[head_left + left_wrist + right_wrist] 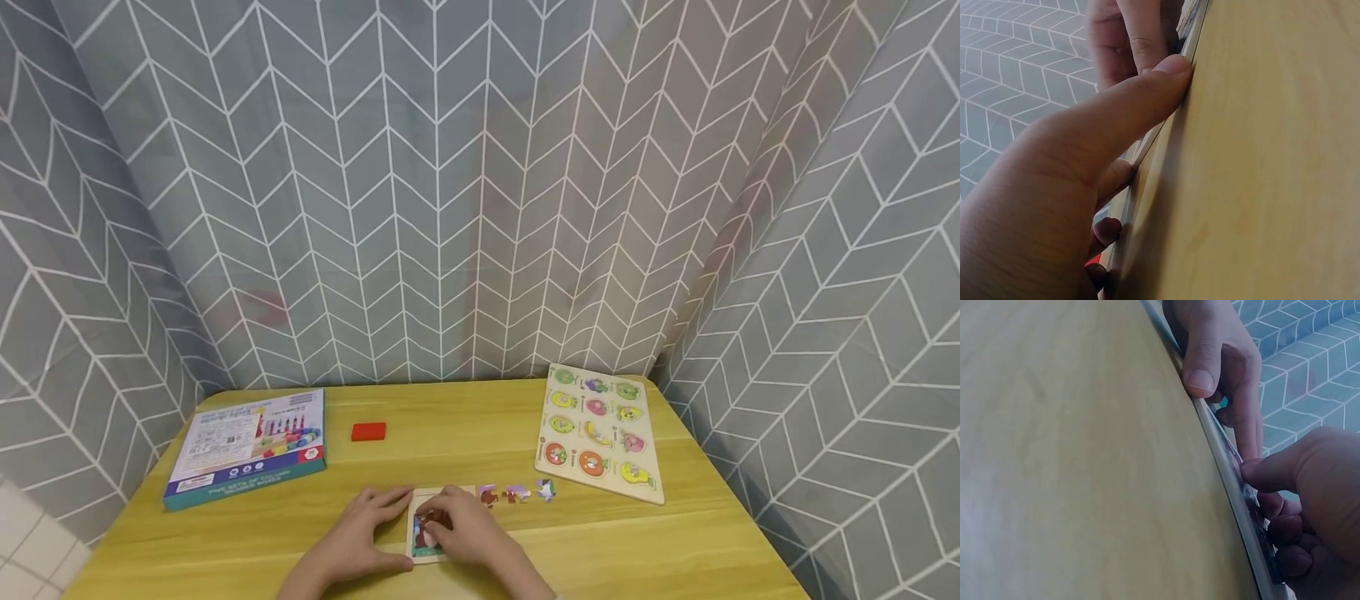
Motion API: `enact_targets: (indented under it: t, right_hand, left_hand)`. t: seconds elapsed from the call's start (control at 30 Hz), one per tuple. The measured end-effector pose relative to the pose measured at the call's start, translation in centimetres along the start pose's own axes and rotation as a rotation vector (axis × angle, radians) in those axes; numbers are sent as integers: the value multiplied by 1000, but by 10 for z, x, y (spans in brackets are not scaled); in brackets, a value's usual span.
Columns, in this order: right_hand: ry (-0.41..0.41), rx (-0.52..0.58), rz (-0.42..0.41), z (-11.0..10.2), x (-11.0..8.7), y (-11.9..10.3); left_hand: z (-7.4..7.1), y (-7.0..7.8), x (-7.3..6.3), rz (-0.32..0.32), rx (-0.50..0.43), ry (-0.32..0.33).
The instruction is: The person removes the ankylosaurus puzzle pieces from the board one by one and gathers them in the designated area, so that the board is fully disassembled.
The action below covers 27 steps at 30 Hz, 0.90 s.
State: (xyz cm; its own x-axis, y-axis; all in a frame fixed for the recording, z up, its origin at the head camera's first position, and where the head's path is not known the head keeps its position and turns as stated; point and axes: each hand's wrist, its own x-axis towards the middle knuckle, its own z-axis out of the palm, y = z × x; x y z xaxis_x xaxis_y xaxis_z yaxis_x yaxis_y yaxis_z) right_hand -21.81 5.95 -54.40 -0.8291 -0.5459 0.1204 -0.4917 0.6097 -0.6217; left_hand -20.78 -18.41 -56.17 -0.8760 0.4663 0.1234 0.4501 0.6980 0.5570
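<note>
A small jigsaw puzzle board [419,557] with a pale wooden border lies on the table, part of its picture filled in. My left hand [358,533] holds the board at its left side, thumb at the near edge and fingers toward the far edge. Over the picture, my right hand [467,527] has its fingers bent, pinching a brown puzzle piece that they mostly hide. In the right wrist view the right thumb [1266,474] sits low at the board's surface. Right of the board lie three loose puzzle pieces [517,494] in a row.
A boxed toy set [247,446] lies at the left of the wooden table [450,450]. A red block [368,432] sits behind the left hand. At the right is a fruit peg puzzle board [600,433]. Patterned curtains [450,208] hang around the table.
</note>
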Motion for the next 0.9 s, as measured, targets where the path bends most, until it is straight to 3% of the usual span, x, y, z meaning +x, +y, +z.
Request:
enact_targets:
  t: [0.47,0.9]
  right_hand:
    - [15,54,19,1,2,0]
    - [31,83,-36,2,2,9]
  left_hand:
    - [0,-1,-1,6,5,9]
    - [-1,-1,-1,8,7,2]
